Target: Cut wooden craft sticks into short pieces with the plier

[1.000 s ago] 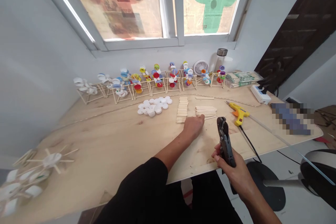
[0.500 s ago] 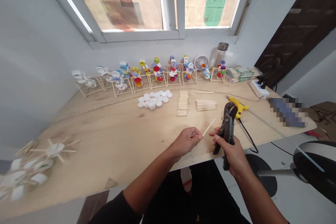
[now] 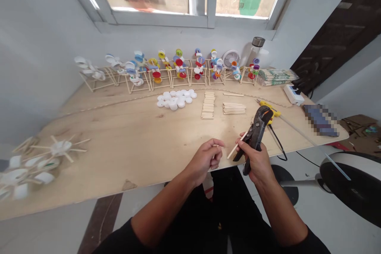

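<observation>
My left hand (image 3: 204, 158) is curled above the plywood table (image 3: 119, 158), with a thin pale stick end (image 3: 215, 145) showing at its fingertips. My right hand (image 3: 255, 159) is shut on dark metal cutting pliers (image 3: 255, 137). A thin wooden stick (image 3: 237, 146) slants past the pliers' jaws and is pinched near my right fingers. Beyond my hands lie two stacks of flat wooden craft sticks (image 3: 207, 105) (image 3: 234, 108). A yellow hot glue gun (image 3: 269, 107) lies just behind the pliers. White bottle caps (image 3: 175, 100) form a cluster to the left of the stacks.
Stick frames with colourful caps (image 3: 178, 67) line the table's back edge, below the window. Also there are a small fan (image 3: 230, 58), a bottle (image 3: 256, 47), bundled sticks (image 3: 276, 76), a power strip (image 3: 293, 94) and a pixelated object (image 3: 320, 120). A white cap-and-stick wheel (image 3: 59, 148) lies at the left.
My left hand has left the stick stacks and risen toward my right hand. The pliers have turned and now sit beside a stick. The view has tilted downward.
</observation>
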A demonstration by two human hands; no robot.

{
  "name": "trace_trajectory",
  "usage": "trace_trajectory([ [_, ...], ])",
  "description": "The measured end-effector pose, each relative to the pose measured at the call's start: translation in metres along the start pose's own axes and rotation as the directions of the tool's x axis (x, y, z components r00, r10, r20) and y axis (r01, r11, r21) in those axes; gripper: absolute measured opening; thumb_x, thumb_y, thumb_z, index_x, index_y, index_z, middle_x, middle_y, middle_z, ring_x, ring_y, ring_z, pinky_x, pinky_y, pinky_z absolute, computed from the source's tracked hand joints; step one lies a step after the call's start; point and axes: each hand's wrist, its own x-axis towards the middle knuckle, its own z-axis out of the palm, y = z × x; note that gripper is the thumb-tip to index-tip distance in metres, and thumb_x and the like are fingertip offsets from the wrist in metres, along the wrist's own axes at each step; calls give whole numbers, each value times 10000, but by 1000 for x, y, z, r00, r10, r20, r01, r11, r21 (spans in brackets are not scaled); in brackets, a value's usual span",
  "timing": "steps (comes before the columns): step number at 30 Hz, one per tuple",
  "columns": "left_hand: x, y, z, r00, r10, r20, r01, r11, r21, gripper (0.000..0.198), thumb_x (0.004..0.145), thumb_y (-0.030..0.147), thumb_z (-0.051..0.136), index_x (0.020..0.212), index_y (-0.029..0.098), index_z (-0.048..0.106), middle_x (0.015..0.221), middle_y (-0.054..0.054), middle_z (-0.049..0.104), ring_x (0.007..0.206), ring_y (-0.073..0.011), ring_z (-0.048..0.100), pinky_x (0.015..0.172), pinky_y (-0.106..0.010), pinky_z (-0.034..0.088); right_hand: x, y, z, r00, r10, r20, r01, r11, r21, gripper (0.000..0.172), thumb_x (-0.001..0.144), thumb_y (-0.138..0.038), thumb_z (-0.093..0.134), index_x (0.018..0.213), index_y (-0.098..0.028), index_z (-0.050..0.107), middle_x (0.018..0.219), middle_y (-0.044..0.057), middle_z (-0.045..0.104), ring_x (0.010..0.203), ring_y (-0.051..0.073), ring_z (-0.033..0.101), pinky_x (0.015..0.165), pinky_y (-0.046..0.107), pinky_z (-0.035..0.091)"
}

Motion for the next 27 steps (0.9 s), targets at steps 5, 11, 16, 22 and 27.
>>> trace_trajectory([
  [5, -6, 7, -13, 995, 92, -48, -95, 994, -56, 324, 662, 101, 563, 975, 143, 491, 740, -12, 596, 492, -55, 452, 496, -209, 347, -1, -1, 0, 1000, 23, 10, -23, 999, 28, 332, 578, -288, 758, 853, -172, 614, 675, -28, 619, 548, 99, 531, 508, 214, 403],
  [11, -5, 20, -23, 997, 35, -74, -27, 994, 107, 288, 702, 273, 667, 904, 100, 556, 913, -134, 657, 671, -142, 616, 634, -277, 466, -4, -2, 1, 999, 37, 28, -38, 999, 31, 310, 582, -281, 754, 834, -172, 610, 643, -27, 615, 536, 105, 527, 410, 187, 323],
  [16, 0, 26, -28, 998, -62, -16, 64, 963, 262, 281, 745, 366, 614, 810, 93, 600, 786, -118, 675, 626, -154, 630, 557, -251, 465, -4, -1, 2, 998, 44, 46, -46, 998, 31, 327, 599, -274, 748, 880, -172, 616, 682, -19, 629, 561, 100, 533, 466, 192, 370],
  [22, 5, 22, -24, 984, -165, 72, 138, 948, 287, 348, 690, 415, 650, 816, 91, 636, 718, -89, 665, 617, -157, 633, 549, -243, 463, -2, 6, 9, 996, 61, 64, -64, 997, 34, 353, 602, -272, 744, 920, -172, 627, 708, -15, 639, 581, 111, 552, 544, 225, 418],
  [27, 6, 27, -18, 963, -239, 126, 188, 928, 322, 405, 684, 482, 627, 802, 95, 637, 760, -100, 679, 596, -138, 621, 557, -240, 459, -2, 7, 16, 996, 55, 69, -58, 998, 34, 336, 592, -276, 743, 891, -170, 631, 669, -31, 621, 568, 114, 558, 590, 249, 443],
])
